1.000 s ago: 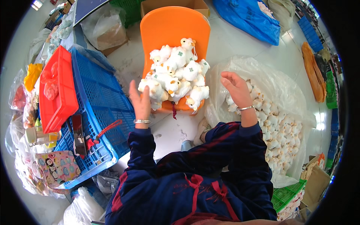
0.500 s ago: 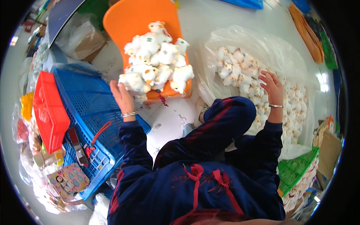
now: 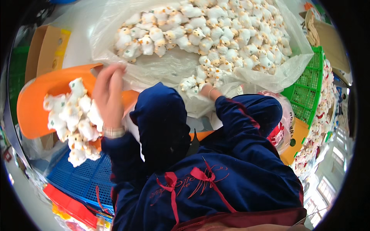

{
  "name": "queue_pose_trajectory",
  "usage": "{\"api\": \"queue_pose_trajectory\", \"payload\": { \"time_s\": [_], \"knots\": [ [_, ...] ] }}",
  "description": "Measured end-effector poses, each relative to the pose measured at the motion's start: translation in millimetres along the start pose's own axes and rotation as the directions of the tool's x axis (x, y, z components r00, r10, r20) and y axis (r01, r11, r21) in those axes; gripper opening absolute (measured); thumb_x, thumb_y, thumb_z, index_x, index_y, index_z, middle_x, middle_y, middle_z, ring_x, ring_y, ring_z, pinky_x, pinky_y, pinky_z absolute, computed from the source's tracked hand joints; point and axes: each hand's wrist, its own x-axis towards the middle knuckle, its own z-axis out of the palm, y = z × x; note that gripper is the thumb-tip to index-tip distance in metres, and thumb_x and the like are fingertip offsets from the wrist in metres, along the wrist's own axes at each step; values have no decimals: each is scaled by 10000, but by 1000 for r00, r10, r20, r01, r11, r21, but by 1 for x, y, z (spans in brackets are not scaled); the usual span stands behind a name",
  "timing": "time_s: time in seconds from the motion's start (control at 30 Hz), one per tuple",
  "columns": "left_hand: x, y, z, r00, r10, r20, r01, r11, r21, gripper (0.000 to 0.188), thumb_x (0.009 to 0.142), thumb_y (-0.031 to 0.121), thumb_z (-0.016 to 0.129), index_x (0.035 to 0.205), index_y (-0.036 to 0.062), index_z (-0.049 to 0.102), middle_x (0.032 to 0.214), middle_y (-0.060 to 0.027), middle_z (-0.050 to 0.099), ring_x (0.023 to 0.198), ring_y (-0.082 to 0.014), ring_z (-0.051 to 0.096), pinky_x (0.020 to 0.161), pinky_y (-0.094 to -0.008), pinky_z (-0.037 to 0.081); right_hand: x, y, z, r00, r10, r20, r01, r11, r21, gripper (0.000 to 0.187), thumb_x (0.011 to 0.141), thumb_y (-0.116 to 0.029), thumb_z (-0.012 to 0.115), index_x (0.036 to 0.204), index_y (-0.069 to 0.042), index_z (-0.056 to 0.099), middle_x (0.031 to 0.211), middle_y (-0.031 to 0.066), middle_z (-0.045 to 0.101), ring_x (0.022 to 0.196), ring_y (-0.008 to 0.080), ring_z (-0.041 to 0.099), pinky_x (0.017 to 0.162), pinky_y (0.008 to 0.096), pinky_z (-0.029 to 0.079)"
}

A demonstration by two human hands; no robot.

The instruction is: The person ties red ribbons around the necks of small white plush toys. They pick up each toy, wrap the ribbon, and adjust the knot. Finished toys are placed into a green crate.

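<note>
Small white plush toys (image 3: 246, 36) with tan patches lie heaped in a large clear plastic bag (image 3: 154, 73) spread in front of me. My right hand (image 3: 207, 91) reaches to the near edge of that heap, its fingers closed at a white plush toy (image 3: 189, 83); part of the grip is hidden. On the left, an orange chair (image 3: 32, 111) carries a pile of similar plush toys (image 3: 73, 119). Beside this pile my left hand (image 3: 110, 96) is raised, smeared by motion, so its fingers and any hold are unclear.
A blue plastic crate (image 3: 77, 181) and a red tray (image 3: 69, 204) stand at the lower left. Green crates (image 3: 304, 92) and a yellow bin (image 3: 295, 140) stand at the right, with more red-and-white items behind. A cardboard box (image 3: 44, 50) is at the far left.
The view has swung right, bringing the bag of plush toys ahead and the chair to the left. My right hand has gone down to the heap; both hands were open before.
</note>
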Motion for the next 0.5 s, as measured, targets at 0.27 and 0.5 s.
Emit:
{"api": "queue_pose_trajectory", "payload": {
  "time_s": [0.27,0.5],
  "knots": [
    [42,-271,205,483,-302,822,-274,839,470,627,838,422,749,1347,82,613,1246,-194,681,1126,-376,644,1004,-440,509,-70,-46,19,972,150,179,-208,903,377,373,889,-322,679,1068,1,730,1090,229,730,1054,417,688,904,480,530],
    [-30,-281,245,-101,-114,988,-710,704,8,803,748,354,822,1481,245,512,1614,-136,333,1475,-412,304,1115,-495,414,-95,-70,-44,700,669,-251,-255,562,787,593,810,-350,798,1239,-5,579,1142,239,650,1101,406,637,941,433,513]
  ]
}}
